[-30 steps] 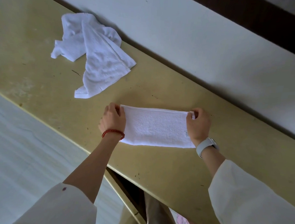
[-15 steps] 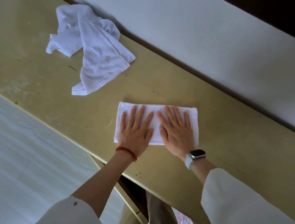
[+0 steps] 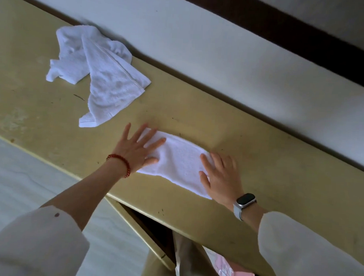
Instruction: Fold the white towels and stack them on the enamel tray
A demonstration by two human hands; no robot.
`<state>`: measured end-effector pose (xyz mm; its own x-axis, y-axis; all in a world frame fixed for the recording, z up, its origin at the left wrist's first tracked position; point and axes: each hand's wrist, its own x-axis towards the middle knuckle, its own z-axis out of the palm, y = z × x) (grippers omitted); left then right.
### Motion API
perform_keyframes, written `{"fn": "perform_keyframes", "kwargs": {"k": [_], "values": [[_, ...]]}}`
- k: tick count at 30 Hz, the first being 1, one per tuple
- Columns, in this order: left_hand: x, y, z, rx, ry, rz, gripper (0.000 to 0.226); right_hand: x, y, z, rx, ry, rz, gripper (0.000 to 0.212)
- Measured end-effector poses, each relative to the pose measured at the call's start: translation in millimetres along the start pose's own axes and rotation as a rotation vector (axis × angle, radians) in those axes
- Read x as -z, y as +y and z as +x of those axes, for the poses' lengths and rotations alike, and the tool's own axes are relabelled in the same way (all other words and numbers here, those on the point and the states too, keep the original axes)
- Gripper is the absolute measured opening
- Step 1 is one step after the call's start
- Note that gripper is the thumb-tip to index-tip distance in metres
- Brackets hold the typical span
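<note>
Folded white towel lies flat on the yellow surface; left hand and right hand, grips wide, press its ends. Smooth outward evenly, then halve it, keeping edges aligned.

A yellowish table runs from ten o'clock to four o'clock. A white wall lies beyond, pale floor at eight, pink cloth at six.

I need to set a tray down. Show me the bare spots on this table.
Bare table lies right of the folded towel, and along the left end below the crumpled towel. Between the towels it is tight, with the left hand there.
</note>
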<state>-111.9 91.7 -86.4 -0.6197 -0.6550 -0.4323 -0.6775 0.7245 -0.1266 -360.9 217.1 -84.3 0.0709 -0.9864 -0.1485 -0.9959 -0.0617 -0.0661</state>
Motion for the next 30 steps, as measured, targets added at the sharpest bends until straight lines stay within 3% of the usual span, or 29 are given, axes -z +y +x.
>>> {"fn": "perform_keyframes", "kwargs": {"k": [3, 6, 8, 10, 14, 19, 25, 27, 30], "values": [[15.1, -3.3, -8.4, 0.213, 0.019, -0.223, 0.061, 12.7, 6.4, -3.2, 0.027, 0.073, 0.008, 0.031], [18.1, 13.5, -26.7, 0.661, 0.201, -0.683, 0.054, 22.8, 9.4, 18.6, 0.029, 0.084, 0.024, 0.024], [19.4, 27.9, -36.2, 0.875, 0.188, -0.824, 0.049, 27.7, 0.3, 42.4, 0.057, 0.058, 0.078, 0.02], [17.6, 35.0, -40.9, 0.971, 0.12, -0.889, 0.048, 31.6, -16.1, 66.1, 0.105, -0.018, 0.182, 0.019], [17.1, 29.8, -40.5, 1.042, -0.013, -1.0, 0.05, 32.6, -54.6, 110.9, 0.134, -0.223, 0.281, 0.029], [23.1, 27.5, -37.4, 1.048, -0.169, -0.981, 0.04, 27.1, -95.3, 149.3, 0.095, -0.258, 0.197, 0.031], [24.8, 26.3, -36.1, 0.98, -0.27, -0.92, 0.03, 36.0, -115.5, 164.5, 0.183, -0.368, 0.058, 0.028], [24.7, 25.4, -36.3, 0.986, -0.21, -0.927, 0.025, 36.2, -115.4, 166.8, 0.21, -0.391, 0.128, 0.023], [21.5, 18.7, -40.7, 0.993, -0.165, -1.034, 0.025, 42.1, -109.9, 169.2, 0.195, -0.497, 0.443, 0.016]]}}
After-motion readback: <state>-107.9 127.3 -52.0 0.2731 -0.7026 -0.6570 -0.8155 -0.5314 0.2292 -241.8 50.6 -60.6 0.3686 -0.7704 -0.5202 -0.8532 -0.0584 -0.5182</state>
